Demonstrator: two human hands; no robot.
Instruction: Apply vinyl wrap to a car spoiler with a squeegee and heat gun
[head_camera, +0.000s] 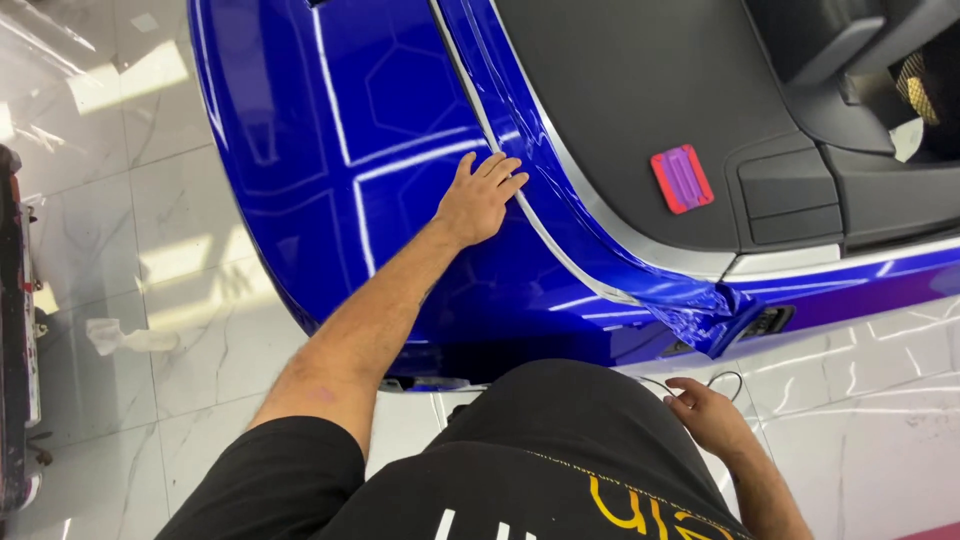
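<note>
Floor scrap: one crumpled white rag (125, 338) lies on the pale marble floor (180, 150), out at nine o'clock from the person, well apart from the car.
Left hand: the left hand (480, 198) lies flat and open, fingers together, palm pressed on the glossy blue wrapped car panel (330, 180), fingertips touching the silver trim line (560, 250) at its one o'clock. It grips nothing.
Car panel: one blue panel, filling twelve o'clock, film bunched at its lower corner (715, 310).
Black interior: this recess (620, 100) holds one red-and-purple squeegee pad (682, 179), lying flat.
Right hand: the right hand (705, 415) hangs low at four o'clock, fingers loosely curled around a thin dark wire (725, 378).
</note>
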